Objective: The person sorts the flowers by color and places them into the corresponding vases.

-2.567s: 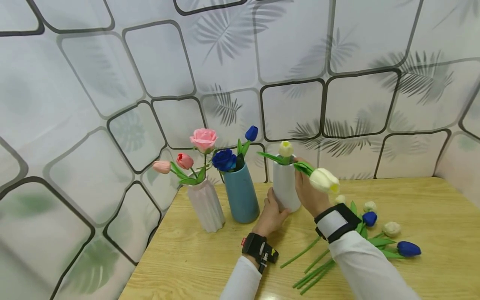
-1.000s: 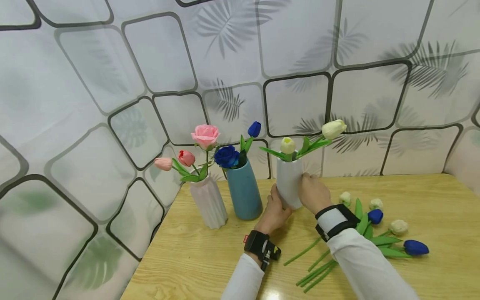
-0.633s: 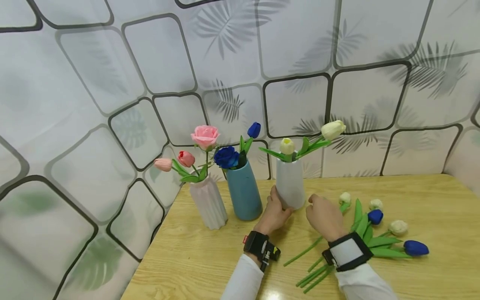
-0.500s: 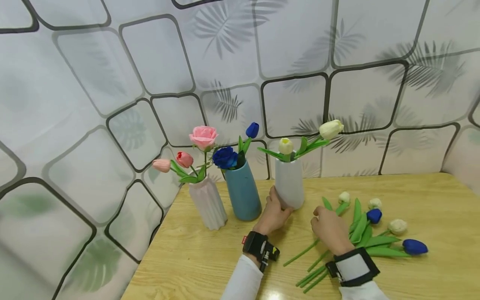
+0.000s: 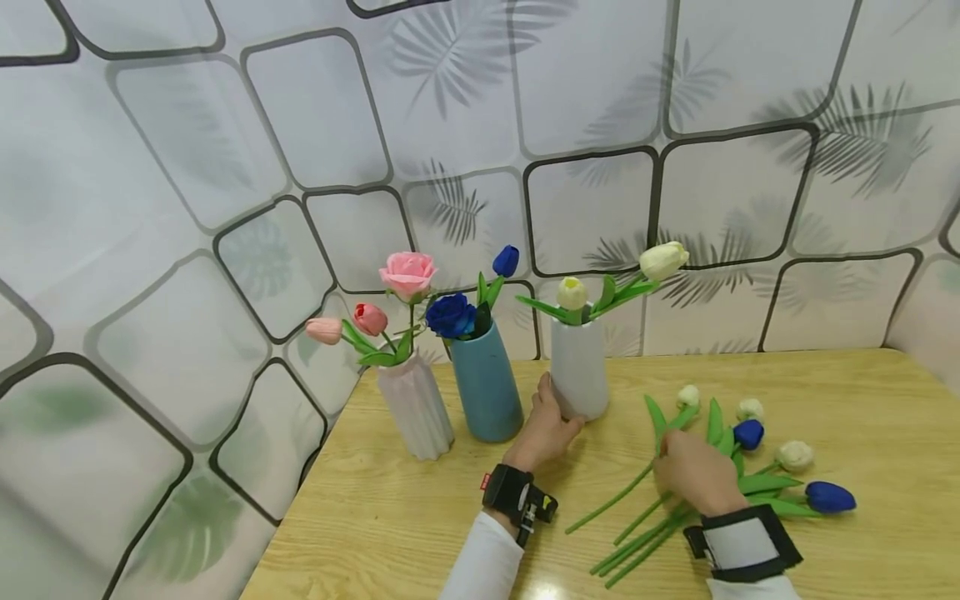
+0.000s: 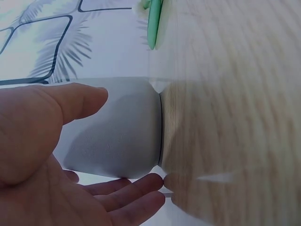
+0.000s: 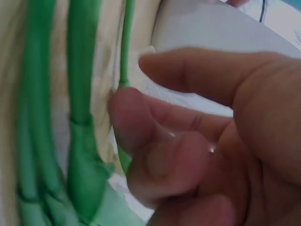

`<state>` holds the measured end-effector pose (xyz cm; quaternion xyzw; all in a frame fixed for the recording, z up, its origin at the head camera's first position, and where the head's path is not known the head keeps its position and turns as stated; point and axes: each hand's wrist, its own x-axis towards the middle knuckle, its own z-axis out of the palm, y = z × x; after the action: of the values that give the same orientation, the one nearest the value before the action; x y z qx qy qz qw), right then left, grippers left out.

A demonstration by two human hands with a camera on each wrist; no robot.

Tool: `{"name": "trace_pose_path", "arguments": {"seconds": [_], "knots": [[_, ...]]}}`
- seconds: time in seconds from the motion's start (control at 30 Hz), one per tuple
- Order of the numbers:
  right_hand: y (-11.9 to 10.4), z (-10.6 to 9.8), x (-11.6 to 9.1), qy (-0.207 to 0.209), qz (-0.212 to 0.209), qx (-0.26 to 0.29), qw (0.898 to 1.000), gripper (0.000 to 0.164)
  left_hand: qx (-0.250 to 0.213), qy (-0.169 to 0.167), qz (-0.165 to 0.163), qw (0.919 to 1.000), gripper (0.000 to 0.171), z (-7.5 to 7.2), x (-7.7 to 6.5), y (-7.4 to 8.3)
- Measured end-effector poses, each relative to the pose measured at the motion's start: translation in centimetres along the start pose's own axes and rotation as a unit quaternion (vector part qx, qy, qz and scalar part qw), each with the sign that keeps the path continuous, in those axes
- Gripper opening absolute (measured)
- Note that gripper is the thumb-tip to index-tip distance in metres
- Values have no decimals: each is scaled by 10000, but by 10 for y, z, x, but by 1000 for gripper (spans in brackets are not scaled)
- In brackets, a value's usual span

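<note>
The big wall sheet (image 5: 585, 83) behind the white vase (image 5: 580, 367) was printed with wobbly squares and gray, feathery leaves. Under the white vase was the wooden table (image 5: 862, 400), yellow with wavy lines. Loose flowers (image 5: 761, 483) lay right of the white vase, with long, smooth green stems and round white and blue heads. The white vase stood up, smooth and plain. Just left of it stood the blue vase (image 5: 487, 383), thinner at the top, and farther left the pale pink vase (image 5: 416, 408), with bumpy folds. The left hand (image 5: 546, 437) held the bottom of the white vase between thumb and fingers. Right of the white vase, the right hand (image 5: 697, 471) was among the stems, fingers bent, thumb apart from them. Two egg-shaped white tulips (image 5: 663, 262) poked out of the white vase's top.
</note>
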<state>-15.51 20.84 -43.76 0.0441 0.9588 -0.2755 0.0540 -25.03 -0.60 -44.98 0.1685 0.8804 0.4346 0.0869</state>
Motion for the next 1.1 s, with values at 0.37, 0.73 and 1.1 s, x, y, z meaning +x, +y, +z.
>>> {"name": "trace_pose_path", "arguments": {"seconds": [0.37,0.73,1.1], "knots": [[-7,16,3,-188,-389,160,9989,34,111,3,-12,9999,93,-1,-5,-1],[-8,24,2,-190,-1143,138,9932,12,151,-80,27,9998,92,-4,-10,0],[0,28,5,-816,-1891,526,9771,20,235,-151,118,9995,93,-5,-14,0]]}}
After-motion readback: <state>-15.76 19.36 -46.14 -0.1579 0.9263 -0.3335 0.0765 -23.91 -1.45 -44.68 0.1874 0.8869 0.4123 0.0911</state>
